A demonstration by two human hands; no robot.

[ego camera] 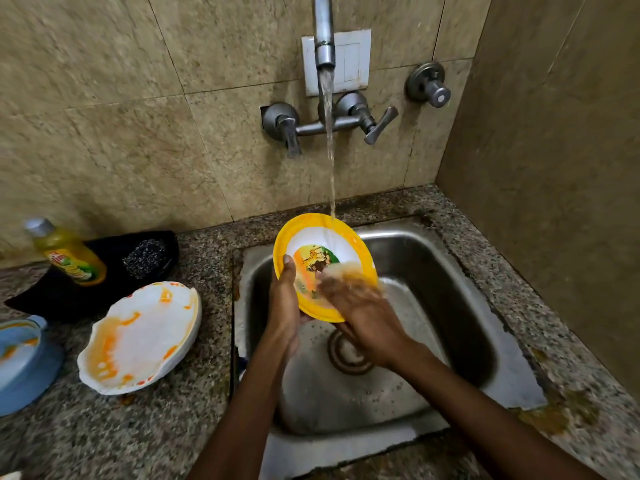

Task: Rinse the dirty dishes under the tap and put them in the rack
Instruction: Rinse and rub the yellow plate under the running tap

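Note:
A yellow-rimmed plate with a cartoon picture is tilted over the steel sink, under the running stream from the tap. My left hand grips the plate's left edge, thumb on its face. My right hand lies with blurred, spread fingers across the plate's lower right face. On the counter to the left sits a white plate smeared with orange sauce. A blue plate with orange stains lies at the far left edge.
A yellow dish-soap bottle and a steel scrubber rest on a black tray behind the dirty plates. Two tap handles stick out of the tiled wall. A side wall closes the right. No rack is in view.

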